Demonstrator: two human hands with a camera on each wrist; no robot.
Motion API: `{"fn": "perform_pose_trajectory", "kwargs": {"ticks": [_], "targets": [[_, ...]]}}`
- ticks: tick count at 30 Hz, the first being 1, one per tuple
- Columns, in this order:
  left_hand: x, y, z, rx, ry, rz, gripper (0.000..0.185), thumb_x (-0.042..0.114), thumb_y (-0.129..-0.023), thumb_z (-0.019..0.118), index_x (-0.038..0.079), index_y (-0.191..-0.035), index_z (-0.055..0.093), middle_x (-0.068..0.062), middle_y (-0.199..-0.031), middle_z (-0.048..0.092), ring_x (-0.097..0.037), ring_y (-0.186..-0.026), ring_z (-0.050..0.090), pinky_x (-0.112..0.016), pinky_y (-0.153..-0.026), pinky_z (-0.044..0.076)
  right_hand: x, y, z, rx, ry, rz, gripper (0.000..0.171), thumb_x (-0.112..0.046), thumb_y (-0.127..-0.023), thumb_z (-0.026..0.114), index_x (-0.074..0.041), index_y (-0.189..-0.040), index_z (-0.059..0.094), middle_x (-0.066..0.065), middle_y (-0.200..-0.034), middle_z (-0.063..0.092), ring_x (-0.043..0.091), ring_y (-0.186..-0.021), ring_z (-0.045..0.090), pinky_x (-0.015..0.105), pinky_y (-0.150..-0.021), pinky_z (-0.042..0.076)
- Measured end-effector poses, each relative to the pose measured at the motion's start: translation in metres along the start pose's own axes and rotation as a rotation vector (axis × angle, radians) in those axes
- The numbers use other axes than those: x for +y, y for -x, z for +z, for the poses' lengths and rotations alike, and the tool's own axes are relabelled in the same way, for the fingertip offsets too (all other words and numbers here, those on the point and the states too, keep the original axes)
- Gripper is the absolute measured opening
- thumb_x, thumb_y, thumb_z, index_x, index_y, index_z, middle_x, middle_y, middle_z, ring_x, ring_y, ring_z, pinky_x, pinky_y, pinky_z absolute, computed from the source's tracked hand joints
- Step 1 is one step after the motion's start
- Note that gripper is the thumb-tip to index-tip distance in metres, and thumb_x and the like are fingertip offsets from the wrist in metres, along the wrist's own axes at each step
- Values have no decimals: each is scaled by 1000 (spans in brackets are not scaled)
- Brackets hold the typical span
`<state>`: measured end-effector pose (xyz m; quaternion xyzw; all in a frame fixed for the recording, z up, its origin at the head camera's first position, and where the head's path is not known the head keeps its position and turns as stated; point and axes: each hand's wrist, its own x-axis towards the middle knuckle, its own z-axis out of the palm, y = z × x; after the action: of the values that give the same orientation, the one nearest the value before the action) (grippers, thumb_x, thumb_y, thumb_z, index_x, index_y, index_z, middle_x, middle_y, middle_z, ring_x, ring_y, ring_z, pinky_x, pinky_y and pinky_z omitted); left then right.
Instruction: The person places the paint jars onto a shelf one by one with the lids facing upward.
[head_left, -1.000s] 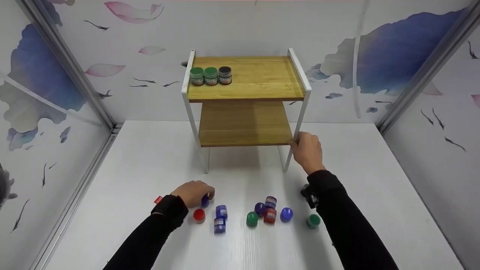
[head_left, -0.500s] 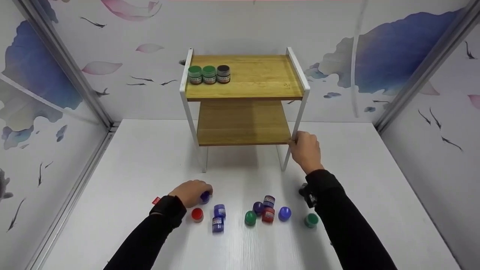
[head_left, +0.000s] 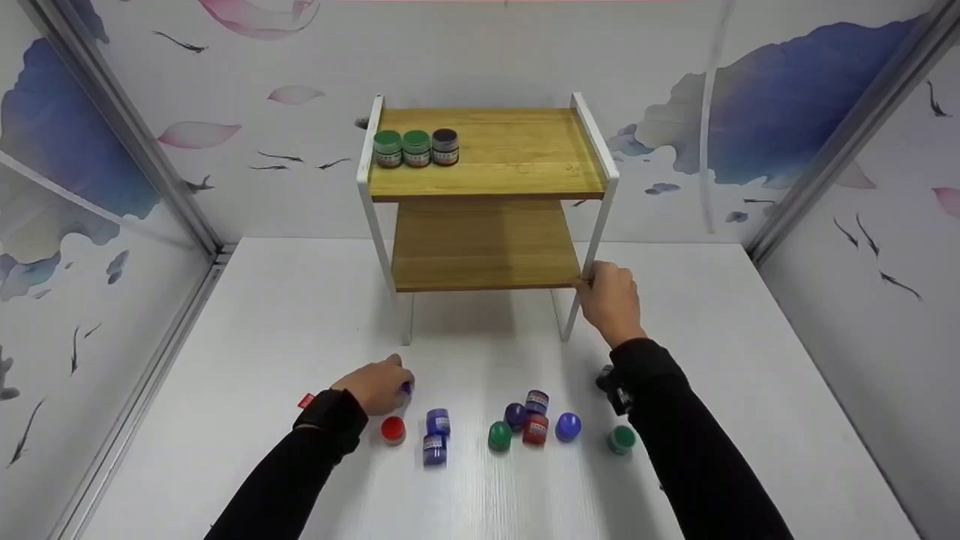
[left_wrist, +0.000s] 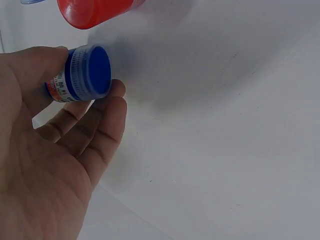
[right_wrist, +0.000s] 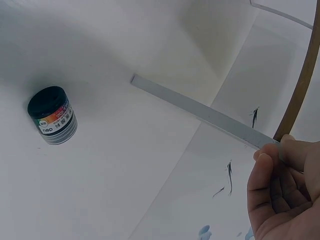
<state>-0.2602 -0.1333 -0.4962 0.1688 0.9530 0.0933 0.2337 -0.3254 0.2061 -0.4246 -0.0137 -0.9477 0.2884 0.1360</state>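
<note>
At the left, the left hand point(head_left: 377, 385) hovers just above the white desk point(head_left: 300, 315), its thumb and fingers point(left_wrist: 102, 120) curled round a small blue jar point(head_left: 406, 388). The left wrist view shows that jar point(left_wrist: 85, 72) lying sideways in the grip, its blue lid facing outward and a printed label round its body. Just beside this hand a red jar point(head_left: 392, 430) stands on the desk, and next to it two more blue jars point(head_left: 436, 435) lie touching each other.

Toward the middle, a cluster of jars sits close together: a green jar point(head_left: 499, 436), a dark purple jar point(head_left: 515, 415), a red-bodied jar point(head_left: 535, 429) with another labelled jar point(head_left: 538, 401) just behind it, and a blue-purple jar point(head_left: 568, 426). Behind them a two-tier wooden rack point(head_left: 487, 161) with a white frame stands on the desk. On the left end of its top shelf three jars stand in a row, two green-lidded jars point(head_left: 402, 148) and a black-lidded jar point(head_left: 445, 146).

On the right, the right hand point(head_left: 609, 300) grips the front right leg of the rack near the lower shelf, fingers closed on the white bar. A lone green jar point(head_left: 621, 439) stands beside the right sleeve. The right wrist view shows a black-lidded jar point(right_wrist: 52, 115) standing alone on a white surface.
</note>
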Motion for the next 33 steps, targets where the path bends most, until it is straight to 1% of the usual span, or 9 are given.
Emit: {"fn": "perform_pose_trajectory", "kwargs": {"ticks": [3, 6, 11, 14, 18, 22, 27, 29, 33], "targets": [[1, -1, -1, -3, 21, -15, 42, 17, -89, 68, 7, -128, 58, -13, -117, 62, -27, -103, 61, -46, -100, 49, 0, 0, -1, -7, -3, 6, 16, -11, -91, 65, 4, -86, 68, 19, -80, 70, 28, -70, 66, 40, -61, 51], [1, 0, -2, 19, 23, -17, 44, 17, -87, 72, 5, -126, 56, -14, -116, 64, -28, -106, 60, -46, -100, 48, -1, -1, -1, -16, -5, 13, 16, -11, -92, 64, 4, -87, 68, 19, -79, 70, 27, -68, 66, 39, -60, 50], [0, 0, -3, 33, 15, -7, 32, 14, -85, 72, 4, -114, 63, -11, -104, 65, -25, -94, 59, -45, -96, 50, -1, -1, -1, -22, -11, 22, 17, -11, -92, 64, 4, -90, 69, 19, -81, 71, 28, -70, 67, 39, -61, 51], [0, 0, -4, 22, 33, -4, 32, 14, -86, 71, 6, -116, 64, -10, -107, 64, -24, -95, 59, -45, -97, 49, -1, -1, -1, -23, -16, 19, 17, -11, -92, 64, 5, -91, 69, 19, -81, 72, 28, -71, 68, 39, -62, 52], [-1, -1, -5, 18, 58, 24, 31, 15, -89, 70, 10, -119, 67, -8, -110, 64, -23, -99, 60, -45, -100, 48, -1, -1, -2, -16, -17, 12, 18, -12, -92, 64, 5, -91, 70, 19, -80, 71, 28, -69, 68, 39, -60, 51], [0, -2, -6, 40, 75, 50, 29, 17, -89, 70, 13, -118, 68, -4, -108, 66, -21, -99, 59, -44, -101, 48, 0, 0, -2, -6, -9, 1, 18, -13, -92, 66, 4, -89, 70, 19, -78, 71, 29, -68, 67, 40, -60, 51], [2, -4, -9, 45, 115, 51, 27, 22, -91, 69, 12, -116, 67, -3, -104, 67, -20, -95, 57, -42, -100, 48, 0, 0, -1, -9, -9, 1, 17, -12, -92, 66, 5, -90, 70, 19, -81, 71, 30, -72, 69, 41, -63, 53], [2, -3, -10, 40, 124, 54, 27, 21, -91, 69, 13, -117, 67, -3, -106, 67, -21, -98, 58, -43, -101, 48, 0, 0, 0, -15, -14, 6, 17, -12, -92, 65, 5, -91, 70, 20, -83, 71, 30, -74, 69, 42, -64, 54], [3, -3, -11, 36, 139, 64, 30, 15, -91, 67, 16, -121, 67, -3, -116, 67, -25, -112, 58, -45, -105, 44, -1, -1, -1, -23, -16, 15, 17, -12, -92, 65, 5, -93, 70, 20, -83, 71, 30, -75, 69, 42, -66, 54]]}}
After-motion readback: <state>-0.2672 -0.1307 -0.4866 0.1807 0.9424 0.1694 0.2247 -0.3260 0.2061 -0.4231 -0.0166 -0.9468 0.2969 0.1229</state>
